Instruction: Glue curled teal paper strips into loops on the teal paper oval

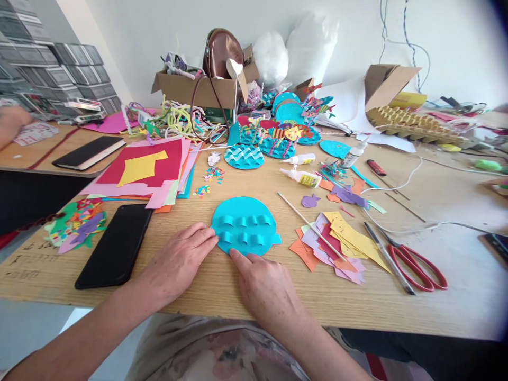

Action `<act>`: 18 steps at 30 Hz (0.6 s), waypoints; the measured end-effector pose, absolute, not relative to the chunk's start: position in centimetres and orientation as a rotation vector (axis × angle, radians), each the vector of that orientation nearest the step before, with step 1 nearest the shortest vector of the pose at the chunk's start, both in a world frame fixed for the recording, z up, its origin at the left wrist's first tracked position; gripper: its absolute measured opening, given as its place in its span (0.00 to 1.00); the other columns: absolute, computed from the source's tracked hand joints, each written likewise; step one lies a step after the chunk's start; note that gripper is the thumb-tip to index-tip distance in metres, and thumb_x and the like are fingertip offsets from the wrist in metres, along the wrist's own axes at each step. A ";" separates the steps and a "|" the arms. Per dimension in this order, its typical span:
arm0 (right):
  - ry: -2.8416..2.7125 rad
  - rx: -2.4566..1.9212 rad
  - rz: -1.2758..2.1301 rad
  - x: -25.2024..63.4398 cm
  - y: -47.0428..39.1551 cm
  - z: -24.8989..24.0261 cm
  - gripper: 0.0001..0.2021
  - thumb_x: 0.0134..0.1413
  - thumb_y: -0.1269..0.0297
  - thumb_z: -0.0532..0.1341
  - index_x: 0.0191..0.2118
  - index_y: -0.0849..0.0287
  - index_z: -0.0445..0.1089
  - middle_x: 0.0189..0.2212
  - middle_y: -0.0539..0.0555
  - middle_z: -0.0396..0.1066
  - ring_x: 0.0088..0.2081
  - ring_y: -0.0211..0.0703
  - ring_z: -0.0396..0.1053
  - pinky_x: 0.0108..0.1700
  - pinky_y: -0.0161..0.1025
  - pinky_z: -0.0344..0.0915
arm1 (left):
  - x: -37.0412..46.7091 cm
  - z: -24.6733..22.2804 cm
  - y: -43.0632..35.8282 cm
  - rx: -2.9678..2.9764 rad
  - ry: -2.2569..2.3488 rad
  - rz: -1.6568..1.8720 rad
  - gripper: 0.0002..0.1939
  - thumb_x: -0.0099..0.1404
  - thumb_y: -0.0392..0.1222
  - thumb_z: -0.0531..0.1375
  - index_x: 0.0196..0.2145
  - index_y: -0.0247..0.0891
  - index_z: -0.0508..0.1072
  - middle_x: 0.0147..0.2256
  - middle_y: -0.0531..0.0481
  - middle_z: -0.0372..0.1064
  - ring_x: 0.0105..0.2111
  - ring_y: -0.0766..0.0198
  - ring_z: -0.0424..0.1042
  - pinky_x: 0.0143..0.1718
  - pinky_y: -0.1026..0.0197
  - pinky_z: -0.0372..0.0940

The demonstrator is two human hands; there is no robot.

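A round turquoise foam or card disc (246,211) lies flat on the table in front of me. Two rows of raised, wavy strips (244,238) in the same colour run across it, and one strip end sticks out past the right edge. My left hand (178,256) rests at the disc's left edge, fingers stretched out and fingertips touching the rim. With its index finger, my right hand (265,288) presses on the lower edge; its other fingers are bent and partly hidden. I see nothing held in either hand.
A black phone (115,246) and stacked coloured sheets (135,169) lie left. Paper scraps (327,243), a white stick (297,211), a pen (387,254) and red-handled scissors (416,264) lie right. Behind are glue bottles (304,177), decorated discs (244,157) and a cardboard box (218,92).
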State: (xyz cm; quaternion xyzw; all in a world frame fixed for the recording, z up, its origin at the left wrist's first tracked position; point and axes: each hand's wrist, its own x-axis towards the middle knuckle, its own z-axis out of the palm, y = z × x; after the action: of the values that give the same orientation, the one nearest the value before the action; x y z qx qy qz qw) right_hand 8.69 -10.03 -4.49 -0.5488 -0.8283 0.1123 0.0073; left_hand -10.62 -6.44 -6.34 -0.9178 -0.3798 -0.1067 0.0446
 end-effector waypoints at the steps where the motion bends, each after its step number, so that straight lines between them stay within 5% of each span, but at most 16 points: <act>1: -2.590 -1.716 0.356 8.7 -10.1 -4.5 0.19 0.52 0.73 0.50 0.50 0.53 0.61 0.30 0.52 0.72 0.28 0.40 0.71 0.23 0.32 0.54 | -10.6 -6.2 -6.4 -2.821 -1.165 -0.346 0.19 0.62 0.26 0.44 0.46 0.32 0.68 0.46 0.45 0.66 0.48 0.57 0.60 0.50 0.51 0.62; 18: -2.496 -1.628 0.398 10.3 -11.0 -4.5 0.22 0.54 0.73 0.47 0.56 0.60 0.56 0.34 0.56 0.72 0.31 0.41 0.70 0.30 0.34 0.61 | -8.6 -6.2 -9.4 -2.814 -1.079 -0.561 0.23 0.60 0.26 0.42 0.47 0.34 0.68 0.44 0.45 0.69 0.47 0.62 0.66 0.48 0.58 0.65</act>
State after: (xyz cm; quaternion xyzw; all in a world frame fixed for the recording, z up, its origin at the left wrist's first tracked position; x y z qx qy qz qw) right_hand 10.34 -10.99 -4.50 -0.5402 -0.8284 0.1319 0.0674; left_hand -8.64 -9.35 -6.18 -0.9172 -0.3518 -0.1830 0.0380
